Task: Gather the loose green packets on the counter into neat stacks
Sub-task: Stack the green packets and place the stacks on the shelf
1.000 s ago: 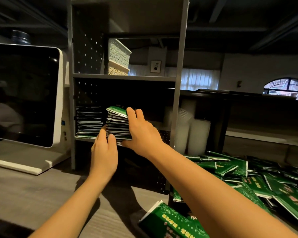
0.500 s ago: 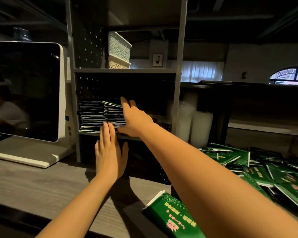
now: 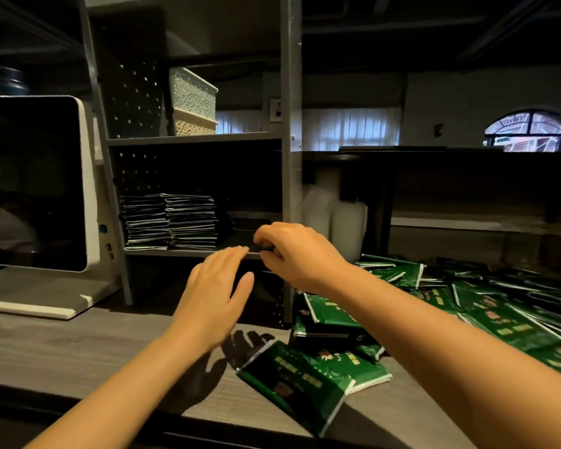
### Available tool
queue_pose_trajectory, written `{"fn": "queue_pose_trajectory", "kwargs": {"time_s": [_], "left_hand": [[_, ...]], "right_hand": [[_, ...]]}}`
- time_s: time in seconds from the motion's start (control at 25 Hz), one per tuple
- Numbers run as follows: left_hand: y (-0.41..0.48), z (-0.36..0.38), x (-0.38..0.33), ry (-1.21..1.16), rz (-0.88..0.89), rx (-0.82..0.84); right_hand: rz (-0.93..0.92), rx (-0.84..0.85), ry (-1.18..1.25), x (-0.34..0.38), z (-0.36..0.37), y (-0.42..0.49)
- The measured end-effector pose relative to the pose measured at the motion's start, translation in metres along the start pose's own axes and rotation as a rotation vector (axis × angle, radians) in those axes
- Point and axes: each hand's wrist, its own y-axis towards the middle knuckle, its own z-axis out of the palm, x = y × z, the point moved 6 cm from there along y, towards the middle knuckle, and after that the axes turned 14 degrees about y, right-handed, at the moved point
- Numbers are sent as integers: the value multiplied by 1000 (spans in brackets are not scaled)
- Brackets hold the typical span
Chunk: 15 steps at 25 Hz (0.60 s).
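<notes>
Our left hand [image 3: 214,286] flat, fingers straight; right hand [image 3: 293,254] loosely curled, empty, both at shelf [image 3: 188,253] front edge. We spot loose green packets [image 3: 467,306] heaped toward counter [image 3: 78,345] right edge, right hand nearer.

shelf [image 3: 240,244] right half free, stacks [image 3: 170,220] left
</notes>
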Motion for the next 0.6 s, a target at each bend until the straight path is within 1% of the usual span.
{"fn": "queue_pose_trajectory", "kwargs": {"time_s": [0.12,0.24,0.36,0.48,0.6], "left_hand": [[-3,-3,-44,-59,184,58],[3,6,-78,-75,280,122],[17,27,-107,-81,322,178],[33,59,-132,-18,303,291],[52,90,-156,67,280,386]], "right_hand": [[82,26,-68,-24,-19,-37],[175,56,-154,-60,-35,-69],[294,81,-174,-105,-49,-96],[375,114,-147,-151,-54,-117],[461,90,-40,-185,-56,-130]]}}
